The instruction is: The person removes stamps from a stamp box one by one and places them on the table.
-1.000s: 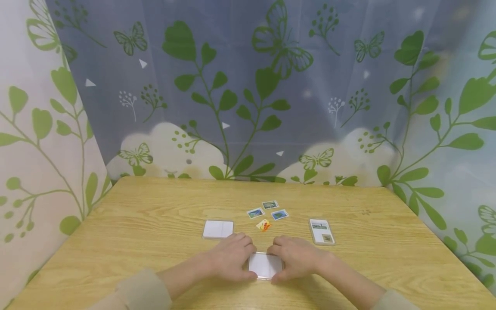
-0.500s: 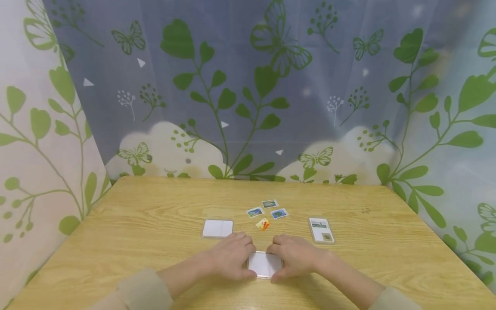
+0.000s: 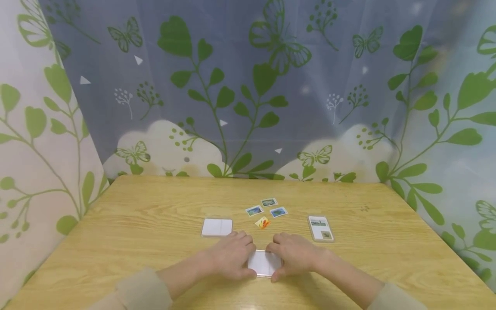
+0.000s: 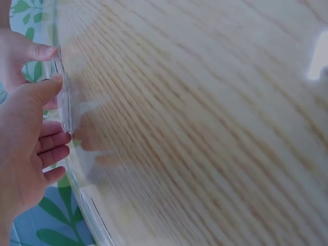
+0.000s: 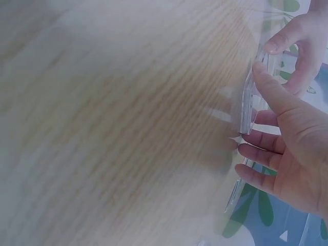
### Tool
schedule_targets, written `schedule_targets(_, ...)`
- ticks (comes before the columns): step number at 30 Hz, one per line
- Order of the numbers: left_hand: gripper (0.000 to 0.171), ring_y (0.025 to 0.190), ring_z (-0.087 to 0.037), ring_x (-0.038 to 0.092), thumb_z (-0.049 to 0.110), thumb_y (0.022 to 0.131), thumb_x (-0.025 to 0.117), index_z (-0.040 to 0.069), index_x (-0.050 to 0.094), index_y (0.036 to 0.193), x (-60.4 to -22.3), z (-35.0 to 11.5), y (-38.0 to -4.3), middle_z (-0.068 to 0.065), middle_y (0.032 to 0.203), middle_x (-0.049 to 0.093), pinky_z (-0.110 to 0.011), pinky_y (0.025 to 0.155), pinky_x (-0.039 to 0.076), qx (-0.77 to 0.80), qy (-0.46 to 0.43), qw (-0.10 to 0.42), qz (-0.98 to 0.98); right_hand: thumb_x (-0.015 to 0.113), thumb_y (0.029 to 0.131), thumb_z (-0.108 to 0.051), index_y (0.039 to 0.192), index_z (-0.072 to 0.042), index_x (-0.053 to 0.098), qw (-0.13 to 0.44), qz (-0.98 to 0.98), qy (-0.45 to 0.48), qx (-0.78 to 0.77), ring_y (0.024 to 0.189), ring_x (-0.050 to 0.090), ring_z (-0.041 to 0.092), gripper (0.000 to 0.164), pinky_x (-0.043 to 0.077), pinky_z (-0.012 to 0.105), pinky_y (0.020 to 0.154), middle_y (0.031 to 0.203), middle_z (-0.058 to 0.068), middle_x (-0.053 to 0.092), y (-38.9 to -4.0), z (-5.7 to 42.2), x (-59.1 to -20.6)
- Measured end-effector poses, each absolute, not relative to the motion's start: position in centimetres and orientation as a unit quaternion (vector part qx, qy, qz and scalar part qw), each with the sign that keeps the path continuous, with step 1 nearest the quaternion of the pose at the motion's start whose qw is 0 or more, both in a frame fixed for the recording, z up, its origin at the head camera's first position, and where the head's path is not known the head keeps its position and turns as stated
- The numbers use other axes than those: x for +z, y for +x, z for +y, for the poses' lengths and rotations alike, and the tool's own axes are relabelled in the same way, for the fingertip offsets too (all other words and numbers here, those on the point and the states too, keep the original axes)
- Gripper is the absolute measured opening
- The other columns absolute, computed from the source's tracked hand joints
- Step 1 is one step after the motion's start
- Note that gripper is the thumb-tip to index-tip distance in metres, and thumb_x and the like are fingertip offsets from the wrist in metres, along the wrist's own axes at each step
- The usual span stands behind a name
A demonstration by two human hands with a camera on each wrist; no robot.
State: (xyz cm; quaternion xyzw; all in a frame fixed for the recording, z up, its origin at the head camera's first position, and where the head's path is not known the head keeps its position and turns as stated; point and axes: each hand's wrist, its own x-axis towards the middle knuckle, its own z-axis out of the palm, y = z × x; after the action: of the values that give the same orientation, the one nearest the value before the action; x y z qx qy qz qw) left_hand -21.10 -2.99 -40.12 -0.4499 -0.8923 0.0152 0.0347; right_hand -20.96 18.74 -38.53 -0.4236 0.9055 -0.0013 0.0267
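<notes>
A flat clear plastic case [image 3: 265, 262] with a white insert lies near the front of the table, between both hands. My left hand [image 3: 234, 256] grips its left end, thumb at the near edge and fingers toward the far side. At the right end, my right hand [image 3: 296, 254] grips it the same way. In the left wrist view the case [image 4: 66, 110] appears edge-on, low over the wood, with the left thumb on its upper edge. The right wrist view shows the right thumb against the case [image 5: 247, 110], with the lower fingers spread beside it.
Several small picture stamps [image 3: 278, 212] lie loosely grouped beyond the hands. A second white-filled case [image 3: 217, 227] rests to the left of them. On the right is another case [image 3: 320, 228] with two pictures inside. A patterned curtain [image 3: 248, 107] borders the wooden table [image 3: 155, 202].
Both hands keep the same hold on the case, and the things on the table stay put. Only the head view has shifted slightly.
</notes>
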Motion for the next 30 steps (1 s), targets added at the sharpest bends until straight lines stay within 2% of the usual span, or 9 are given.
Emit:
schedule_targets(7, 0.051, 0.092, -0.011, 0.047, 0.054, 0.081, 0.060, 0.011, 0.060, 0.107, -40.3, -2.9, -21.0, 0.005, 0.098, 0.052, -0.032, 0.088, 0.040, -0.002, -0.429, 0.004, -0.903, 0.071, 0.068, -0.057, 0.110, -0.012, 0.063, 0.045, 0.905, -0.422, -0.032, 0.076, 0.042, 0.003, 0.063, 0.039, 0.018, 0.062, 0.090, -0.009, 0.051, -21.4, 19.1, -39.0)
schedule_targets(10, 0.059, 0.100, -0.014, 0.049, 0.057, 0.081, 0.058, 0.009, 0.058, 0.115, -40.2, -3.0, -21.0, 0.003, 0.105, 0.054, -0.034, 0.092, 0.038, -0.019, -0.417, -0.008, -0.909, 0.063, 0.073, -0.063, 0.115, -0.010, 0.060, 0.046, 0.905, -0.421, -0.027, 0.076, 0.043, 0.004, 0.068, 0.041, 0.019, 0.064, 0.092, -0.008, 0.052, -21.6, 19.4, -39.0)
schedule_targets(15, 0.074, 0.109, -0.020, 0.048, 0.062, 0.082, 0.054, 0.004, 0.051, 0.128, -39.8, -3.5, -21.4, -0.005, 0.118, 0.055, -0.037, 0.095, 0.038, -0.032, -0.386, 0.006, -0.922, 0.051, 0.082, -0.064, 0.127, -0.003, 0.052, 0.040, 0.916, -0.397, -0.039, 0.089, 0.054, 0.012, 0.075, 0.048, 0.029, 0.076, 0.108, 0.002, 0.056, -22.0, 20.2, -38.4)
schedule_targets(17, 0.075, 0.111, -0.022, 0.048, 0.061, 0.083, 0.053, 0.003, 0.049, 0.130, -39.4, -3.6, -21.7, -0.007, 0.120, 0.055, -0.039, 0.096, 0.037, -0.035, -0.377, 0.019, -0.925, 0.053, 0.084, -0.059, 0.127, -0.002, 0.051, 0.028, 0.921, -0.387, -0.044, 0.094, 0.056, 0.017, 0.072, 0.049, 0.034, 0.079, 0.113, 0.006, 0.056, -22.4, 20.7, -38.0)
schedule_targets(22, 0.070, 0.116, -0.025, 0.047, 0.057, 0.085, 0.054, 0.004, 0.049, 0.130, -38.1, -3.2, -22.9, -0.009, 0.124, 0.055, -0.043, 0.098, 0.036, -0.070, -0.360, 0.042, -0.929, 0.064, 0.084, -0.043, 0.127, -0.002, 0.051, -0.002, 0.928, -0.364, -0.077, 0.096, 0.058, 0.023, 0.061, 0.050, 0.036, 0.077, 0.115, 0.009, 0.056, -23.3, 22.1, -37.2)
schedule_targets(26, 0.065, 0.117, -0.026, 0.047, 0.052, 0.085, 0.056, 0.006, 0.050, 0.130, -37.1, -2.3, -24.0, -0.007, 0.124, 0.055, -0.046, 0.099, 0.034, -0.121, -0.346, 0.059, -0.928, 0.070, 0.081, -0.030, 0.124, 0.000, 0.053, -0.041, 0.929, -0.355, -0.099, 0.094, 0.058, 0.025, 0.055, 0.050, 0.036, 0.073, 0.110, 0.011, 0.058, -24.0, 23.4, -36.4)
schedule_targets(30, 0.062, 0.115, -0.024, 0.049, 0.050, 0.086, 0.057, 0.007, 0.050, 0.129, -36.5, -1.2, -25.0, -0.004, 0.120, 0.057, -0.045, 0.098, 0.035, -0.162, -0.335, 0.068, -0.926, 0.072, 0.080, -0.025, 0.122, 0.000, 0.054, -0.061, 0.931, -0.339, -0.123, 0.093, 0.058, 0.026, 0.053, 0.050, 0.037, 0.073, 0.103, 0.008, 0.059, -24.5, 24.8, -35.8)
